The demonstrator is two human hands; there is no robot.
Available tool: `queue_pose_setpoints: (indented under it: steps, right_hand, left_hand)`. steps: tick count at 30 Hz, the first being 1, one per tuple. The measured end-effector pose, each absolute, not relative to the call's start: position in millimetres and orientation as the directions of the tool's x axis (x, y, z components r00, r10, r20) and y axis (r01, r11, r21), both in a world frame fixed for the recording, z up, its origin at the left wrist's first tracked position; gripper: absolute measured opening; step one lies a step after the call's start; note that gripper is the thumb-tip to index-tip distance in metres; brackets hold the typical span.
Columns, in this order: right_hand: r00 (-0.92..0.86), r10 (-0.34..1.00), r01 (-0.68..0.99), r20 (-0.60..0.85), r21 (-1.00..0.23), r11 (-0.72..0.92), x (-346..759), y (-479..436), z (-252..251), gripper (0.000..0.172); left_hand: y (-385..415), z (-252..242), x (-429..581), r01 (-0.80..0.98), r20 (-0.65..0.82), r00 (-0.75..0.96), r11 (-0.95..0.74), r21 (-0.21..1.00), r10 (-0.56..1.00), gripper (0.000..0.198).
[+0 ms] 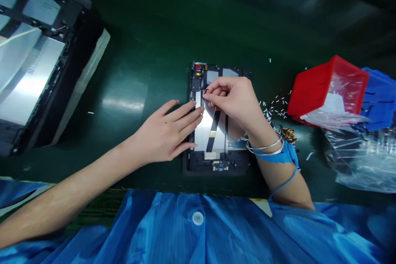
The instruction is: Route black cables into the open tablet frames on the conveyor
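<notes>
Opened tablet (198, 161) lies on the green table (148, 49). My left hand (167, 134), fingers spread, rests across its left edge; my right hand (236, 95) pinches a small dark strip (206, 90) between 2 fingertips. Judgement: strip light, pliable; tablet stiff, fragile inside, best held at its edges.

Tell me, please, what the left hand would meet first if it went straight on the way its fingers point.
Most likely the right hand, just ahead over the opened device; depth is unclear, so the left hand might instead pass beneath it.
</notes>
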State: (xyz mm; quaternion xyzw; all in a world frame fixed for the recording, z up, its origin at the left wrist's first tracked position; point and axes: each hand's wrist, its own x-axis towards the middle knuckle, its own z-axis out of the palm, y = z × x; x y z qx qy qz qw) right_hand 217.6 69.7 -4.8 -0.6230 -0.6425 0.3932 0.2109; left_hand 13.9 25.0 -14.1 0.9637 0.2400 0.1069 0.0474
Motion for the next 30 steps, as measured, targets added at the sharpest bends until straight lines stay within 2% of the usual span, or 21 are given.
queue_pose_setpoints:
  steps: [7,12,14,17,21,24,26,28,30]
  right_hand:
    - [-0.118,0.971,0.636,-0.209,-0.767,-0.088,216.5,68.9,-4.1,0.007]
    - [-0.088,0.975,0.687,-0.203,-0.721,-0.088,211.7,68.1,-3.9,0.003]
    - [-0.044,0.987,0.742,-0.155,-0.666,-0.071,211.3,65.8,0.0,0.005]
    - [0.028,1.000,0.825,-0.005,-0.564,-0.026,219.7,53.0,14.0,0.011]
    - [0.032,0.992,0.890,0.118,-0.455,0.026,249.6,7.4,33.6,0.012]
    - [0.069,0.987,0.962,0.142,-0.272,-0.028,271.5,-39.9,29.1,0.021]
    - [0.104,0.984,0.986,0.147,-0.143,-0.083,277.0,-67.5,17.6,0.032]
    - [0.126,0.989,0.985,0.076,-0.129,-0.116,273.5,-86.7,6.0,0.039]
    - [0.149,0.989,0.965,-0.008,-0.217,-0.147,264.8,-95.8,-1.1,0.044]
  left_hand:
    - [25.3,-14.5,13.6,0.452,0.196,0.858,-0.880,0.150,0.474,0.052]
    - [26.9,-13.3,15.1,0.441,0.219,0.855,-0.882,0.167,0.470,0.052]
    - [31.9,-14.5,17.8,0.441,0.231,0.852,-0.881,0.168,0.471,0.051]
    - [46.4,-17.4,22.9,0.454,0.224,0.843,-0.870,0.192,0.490,0.047]
    - [57.6,-14.5,23.2,0.492,0.237,0.776,-0.796,0.351,0.584,0.038]
    - [35.9,-9.5,17.8,0.583,0.288,0.566,-0.622,0.523,0.773,0.039]
    - [7.1,-10.0,16.0,0.673,0.247,0.410,-0.474,0.568,0.878,0.039]
    - [-24.3,-14.3,17.3,0.723,0.164,0.343,-0.372,0.582,0.925,0.041]
    - [-49.4,-18.9,20.5,0.695,0.087,0.320,-0.296,0.655,0.944,0.046]
